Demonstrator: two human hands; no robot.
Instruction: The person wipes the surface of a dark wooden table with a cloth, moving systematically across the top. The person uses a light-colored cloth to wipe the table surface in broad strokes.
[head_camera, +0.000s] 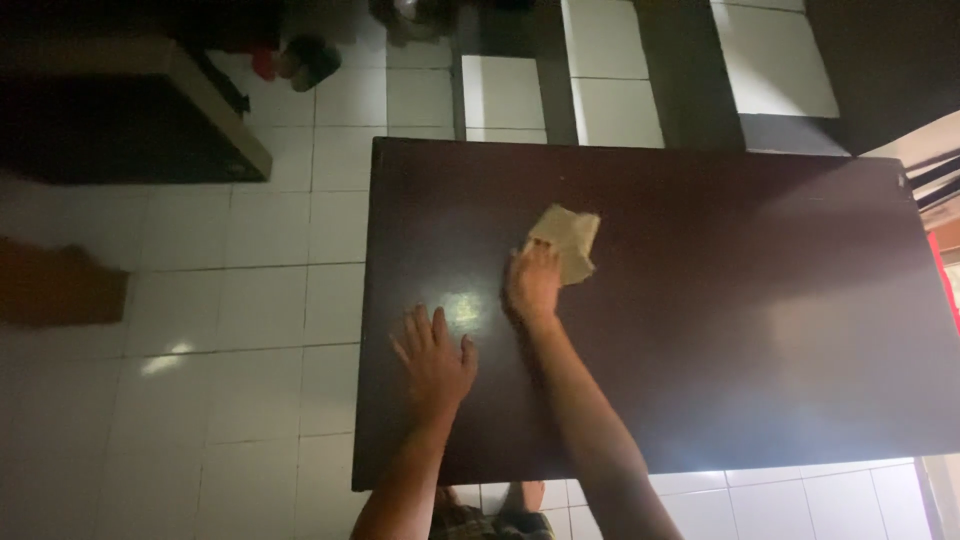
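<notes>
Beige folded cloth (566, 240) slants toward the table's (760, 330) far side under the flat right hand (532, 285); left hand (434, 362) rests spread.

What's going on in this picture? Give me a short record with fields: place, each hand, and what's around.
place: dim room, white tiled floor, seen from above
table: dark, glossy, rectangular
right hand: pressed on a folded pale cloth lying on the table
left hand: flat on the table near its left edge, fingers spread, holding nothing
around: dark box-like furniture at upper left; a pair of shoes on the floor beyond it
light: a bright reflection on the tabletop between the hands
</notes>
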